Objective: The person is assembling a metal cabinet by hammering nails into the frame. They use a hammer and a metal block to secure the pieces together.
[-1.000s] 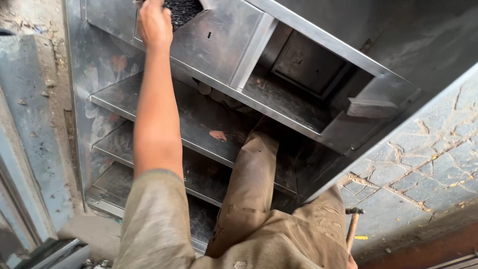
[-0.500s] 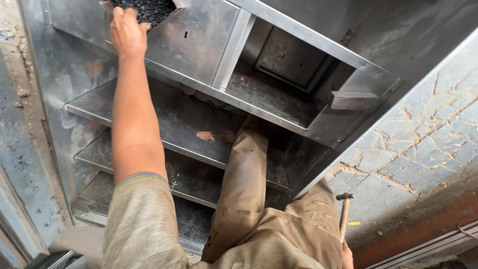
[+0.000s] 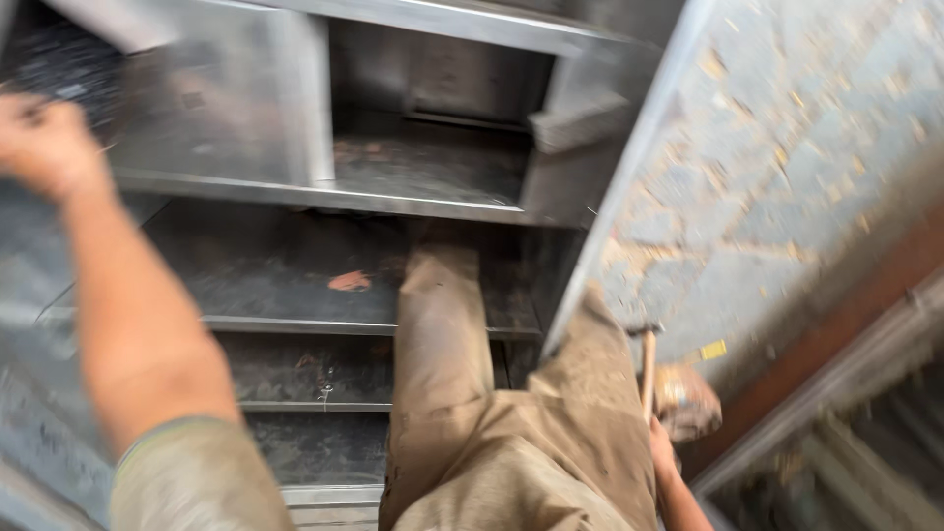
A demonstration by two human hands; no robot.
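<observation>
Left hand (image 3: 44,147) blurred, grip unclear, against metal cabinet (image 3: 295,187) | right hand (image 3: 664,447) grips hammer (image 3: 649,369) by its handle | cabinet likely stiff, heavy, sharp-edged.

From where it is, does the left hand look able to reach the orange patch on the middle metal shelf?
Probably yes: the left hand is up by the top shelf, and nothing blocks the orange patch below it.

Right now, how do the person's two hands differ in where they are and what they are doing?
The left hand is raised high, arm stretched up against the upper part of the grey metal cabinet; the right hand hangs low beside the thigh. The left hand shows no tool, though blur hides its fingers; the right hand grips a hammer with a wooden handle. Both are bare and blurred.
</observation>
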